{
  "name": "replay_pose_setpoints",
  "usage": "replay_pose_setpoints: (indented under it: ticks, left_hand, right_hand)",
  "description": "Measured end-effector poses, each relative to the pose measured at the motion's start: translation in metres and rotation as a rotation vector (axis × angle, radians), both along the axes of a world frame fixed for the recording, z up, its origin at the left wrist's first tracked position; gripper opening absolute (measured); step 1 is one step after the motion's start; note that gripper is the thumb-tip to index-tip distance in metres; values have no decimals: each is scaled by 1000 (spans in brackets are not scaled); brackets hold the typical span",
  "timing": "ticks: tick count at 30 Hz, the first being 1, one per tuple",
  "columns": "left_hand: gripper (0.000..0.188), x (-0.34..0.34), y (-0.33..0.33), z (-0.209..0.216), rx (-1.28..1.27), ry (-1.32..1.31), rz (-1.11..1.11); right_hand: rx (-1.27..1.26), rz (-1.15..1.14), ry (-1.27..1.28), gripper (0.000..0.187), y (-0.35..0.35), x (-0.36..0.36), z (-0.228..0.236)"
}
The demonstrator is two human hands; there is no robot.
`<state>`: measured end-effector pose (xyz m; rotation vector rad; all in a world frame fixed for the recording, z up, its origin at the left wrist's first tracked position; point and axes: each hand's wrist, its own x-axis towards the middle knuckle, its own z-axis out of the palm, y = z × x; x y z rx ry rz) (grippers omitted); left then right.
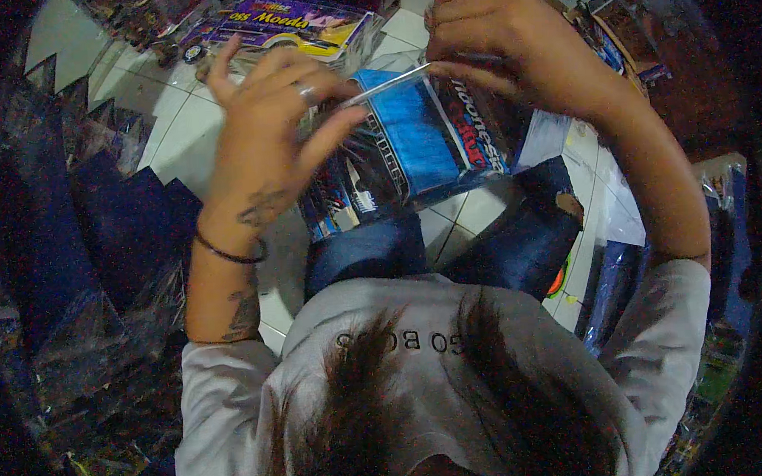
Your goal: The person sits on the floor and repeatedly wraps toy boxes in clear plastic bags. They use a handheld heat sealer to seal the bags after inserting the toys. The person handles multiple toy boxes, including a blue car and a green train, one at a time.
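A clear plastic packet [419, 138] with a blue, cloth-like panel and a dark printed border lies tilted above my knees. Its upper edge shows as a thin pale strip between my hands. At the left end of this strip, my left hand [278, 115] pinches the plastic between thumb and forefinger, the other fingers lifted and spread. My right hand [496, 41] is curled at the strip's other end, thumb and fingers closed on the plastic. Its fingertips are partly hidden and a little blurred.
A purple and yellow printed package [295, 29] lies on the white tiled floor [167, 120] beyond my left hand. Dark plastic-wrapped stacks [99, 216] crowd the left side. To the right are more wrapped packs [617, 279] and a brown wooden surface [689, 97].
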<state>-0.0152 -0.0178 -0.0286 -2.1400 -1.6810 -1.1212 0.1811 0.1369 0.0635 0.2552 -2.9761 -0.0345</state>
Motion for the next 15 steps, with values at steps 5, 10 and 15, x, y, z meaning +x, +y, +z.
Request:
replay_pose_setpoints:
  ticks: [5, 10, 15]
  left_hand:
    - [20, -18, -23, 10, -106, -286, -38]
    - [18, 11, 3, 0, 14, -263, -24]
    - [19, 14, 22, 10, -130, -233, -117]
  right_hand:
    - [113, -8, -109, 15, 4, 0, -11]
    - [-24, -41, -45, 15, -6, -5, 2]
    - [-48, -30, -124, 16, 5, -4, 1]
